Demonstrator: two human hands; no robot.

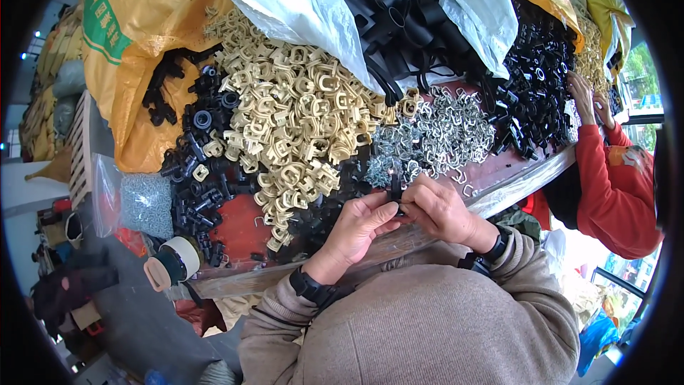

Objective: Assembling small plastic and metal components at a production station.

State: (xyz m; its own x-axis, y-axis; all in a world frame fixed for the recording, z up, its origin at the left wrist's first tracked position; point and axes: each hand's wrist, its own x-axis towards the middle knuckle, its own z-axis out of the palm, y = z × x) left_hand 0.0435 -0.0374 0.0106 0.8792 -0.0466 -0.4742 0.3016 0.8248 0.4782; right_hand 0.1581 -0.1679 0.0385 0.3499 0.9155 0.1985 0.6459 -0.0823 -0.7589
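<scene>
Close together over the table's near edge, my two hands meet at a small black plastic part [396,185]. My left hand [360,228] pinches its lower end between thumb and fingers. The fingers of my right hand [443,212] are closed at its right side; whether they grip the part itself or a smaller piece is hidden. Just beyond my hands lies a pile of bent silver metal clips [449,132]. To the left spreads a big heap of cream plastic clips [292,103], with small black plastic fittings [203,164] beside it.
Black tubular parts [402,18] spill from a white sack [285,7] at the back. An orange sack [135,14] stands far left, near a bag of small grey pieces [146,203] and a cup-like container [174,262]. A co-worker in red [605,185] reaches over more black parts [534,78].
</scene>
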